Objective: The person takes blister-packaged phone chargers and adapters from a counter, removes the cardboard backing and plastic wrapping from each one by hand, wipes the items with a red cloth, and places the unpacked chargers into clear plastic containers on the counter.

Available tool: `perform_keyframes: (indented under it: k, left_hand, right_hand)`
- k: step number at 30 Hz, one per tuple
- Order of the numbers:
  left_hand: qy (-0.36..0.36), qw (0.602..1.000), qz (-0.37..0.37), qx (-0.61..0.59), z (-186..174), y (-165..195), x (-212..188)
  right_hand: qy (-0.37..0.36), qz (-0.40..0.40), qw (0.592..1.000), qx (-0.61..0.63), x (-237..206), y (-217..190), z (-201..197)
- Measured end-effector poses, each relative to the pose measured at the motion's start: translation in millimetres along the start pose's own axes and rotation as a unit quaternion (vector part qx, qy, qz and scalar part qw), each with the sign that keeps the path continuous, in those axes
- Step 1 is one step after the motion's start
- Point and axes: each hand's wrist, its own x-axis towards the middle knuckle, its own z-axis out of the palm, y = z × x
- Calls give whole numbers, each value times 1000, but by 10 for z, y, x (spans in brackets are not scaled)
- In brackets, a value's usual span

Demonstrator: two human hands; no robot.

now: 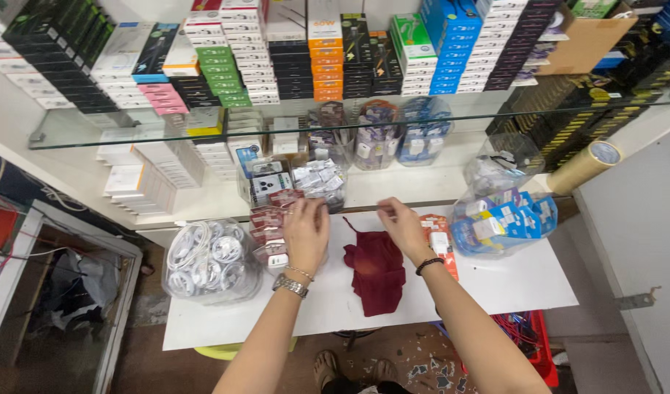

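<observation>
1. Head view: left hand point(306, 226) curled over red-white packets point(268, 232); grip unclear.
2. Maroon cloth point(376, 270) lies on white table point(525, 281), long axis near-far, thin strap pointing to shelf.
3. Right hand point(402, 225) pinches something tiny, unreadable.

- Dark red cloth point(375, 268), soft, matt and creased, lies on a smooth white matt tabletop point(525, 281).
- Clear, glossy plastic bags point(207, 259) hold white coiled cables.
- A shiny metal wristwatch point(290, 285) circles the left hand point(306, 228); a dark beaded bracelet point(428, 265) sits by the right hand point(404, 226).
- The glass shelf point(87, 128) above is transparent and reflective.
- The tape roll point(584, 166) looks glossy brown.
</observation>
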Motion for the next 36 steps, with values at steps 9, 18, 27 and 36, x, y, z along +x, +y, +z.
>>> perform_keyframes:
  k: [9, 18, 27, 36]
  left_hand:
    - [-362, 924, -41, -119, 1372, 132, -744]
    - [-380, 852, -287, -218, 1547, -247, -987]
    - [-112, 726, -403, -546, 1038, -320, -497]
    - [-192, 840, -269, -430, 806, -648, -465]
  right_hand:
    - [-89, 63, 915, -389, -406, 706, -565]
    - [18, 39, 970, -239, -541, 597, -223]
    - [-22, 8, 910, 413, -146, 272, 211]
    - [-164, -112, 939, -279, -840, 420, 648]
